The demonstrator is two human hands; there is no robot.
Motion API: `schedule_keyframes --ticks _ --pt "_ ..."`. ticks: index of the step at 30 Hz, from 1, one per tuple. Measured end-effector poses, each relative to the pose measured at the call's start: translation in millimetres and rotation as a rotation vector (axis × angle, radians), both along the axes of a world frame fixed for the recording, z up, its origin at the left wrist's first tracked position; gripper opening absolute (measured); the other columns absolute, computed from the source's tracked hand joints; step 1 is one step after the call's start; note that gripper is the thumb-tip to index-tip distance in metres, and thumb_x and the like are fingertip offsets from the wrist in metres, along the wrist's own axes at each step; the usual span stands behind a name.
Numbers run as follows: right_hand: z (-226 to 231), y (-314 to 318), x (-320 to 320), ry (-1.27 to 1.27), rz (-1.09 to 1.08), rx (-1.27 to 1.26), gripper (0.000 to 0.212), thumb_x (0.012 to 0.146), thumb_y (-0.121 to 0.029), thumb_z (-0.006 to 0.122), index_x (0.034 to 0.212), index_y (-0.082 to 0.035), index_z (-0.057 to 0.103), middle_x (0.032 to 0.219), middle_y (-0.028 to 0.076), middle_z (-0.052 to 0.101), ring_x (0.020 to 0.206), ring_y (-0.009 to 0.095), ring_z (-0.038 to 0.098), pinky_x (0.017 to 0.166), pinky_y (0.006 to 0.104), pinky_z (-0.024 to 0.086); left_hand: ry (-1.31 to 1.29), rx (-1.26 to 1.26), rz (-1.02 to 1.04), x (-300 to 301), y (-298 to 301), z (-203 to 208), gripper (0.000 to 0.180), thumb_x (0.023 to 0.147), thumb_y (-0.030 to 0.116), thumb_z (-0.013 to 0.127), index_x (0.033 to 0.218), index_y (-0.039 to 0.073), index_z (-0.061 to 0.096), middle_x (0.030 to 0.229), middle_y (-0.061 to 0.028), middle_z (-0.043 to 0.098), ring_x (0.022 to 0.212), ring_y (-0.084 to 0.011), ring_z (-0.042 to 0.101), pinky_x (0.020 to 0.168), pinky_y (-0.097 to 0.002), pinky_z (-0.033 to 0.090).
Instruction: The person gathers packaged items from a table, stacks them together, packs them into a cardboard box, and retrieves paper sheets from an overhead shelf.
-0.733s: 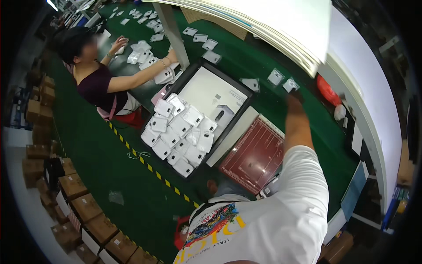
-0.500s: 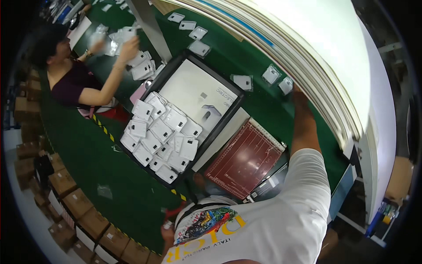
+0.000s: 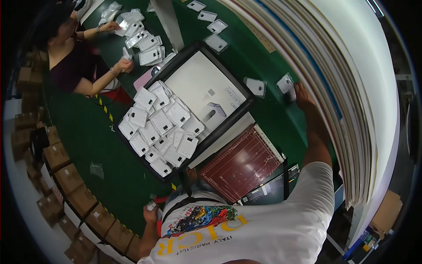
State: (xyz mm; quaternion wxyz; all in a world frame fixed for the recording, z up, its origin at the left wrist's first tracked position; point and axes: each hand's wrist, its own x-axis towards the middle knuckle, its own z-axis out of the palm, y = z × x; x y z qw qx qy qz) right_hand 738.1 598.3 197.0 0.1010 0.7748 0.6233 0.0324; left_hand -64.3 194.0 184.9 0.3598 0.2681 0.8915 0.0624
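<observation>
Head view: your right hand (image 3: 301, 93) stretches to the far right edge of the green table (image 3: 263, 57), fingertips on a small white packet (image 3: 285, 83) that lies just beside the overhanging stack of white boards (image 3: 334, 88). The fingers curl over the packet, but whether they have pinched it cannot be told. A second white packet (image 3: 256, 86) lies near it, apart, toward the black tray (image 3: 246, 105).

To do this well, take the packet by its near edge with thumb and forefinger. Keep your wrist low so your knuckles stay clear of the boards' edges.

Your left hand (image 3: 151, 214) hangs low at the table's near edge, beside your white T-shirt (image 3: 263, 220). Its state cannot be told; something small and pale shows at it.

The tray holds a large white printed sheet (image 3: 200, 88) at its far end and a loose heap of small white pouches (image 3: 160, 127) at its near end, overlapping and unsorted. A dark red cutting mat (image 3: 241, 163) lies just beside the tray's right side.

At the table's far left, a co-worker's hands (image 3: 123, 65) sort more packets. Cardboard boxes (image 3: 57, 156) line the floor.
</observation>
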Motion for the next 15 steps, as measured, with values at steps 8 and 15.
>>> schedule_keyframes --ticks 8,15 --pt "-52 47 10 -0.101 0.659 -0.017 0.038 0.085 -0.006 0.053 0.123 -0.007 0.053 0.129 0.013 0.053 0.125 0.030 0.050 0.108 0.0451 0.038 0.026 0.042 0.043 -7 -4 -17 0.056 0.068 0.022 0.084 0.114 -0.002 0.061 0.100 -0.0177 0.071 0.093 -0.0273 0.069 0.084 -0.0371 0.053" --pt "3 39 -53 -0.012 0.225 -0.252 0.059 0.068 -0.023 0.076 0.119 -0.004 0.054 0.122 0.014 0.054 0.114 0.034 0.055 0.099 0.0463 0.044 -0.052 0.077 0.109 9 -4 0 0.055 0.069 0.021 0.084 0.113 -0.001 0.060 0.100 -0.0162 0.071 0.092 -0.0260 0.068 0.084 -0.0374 0.053"
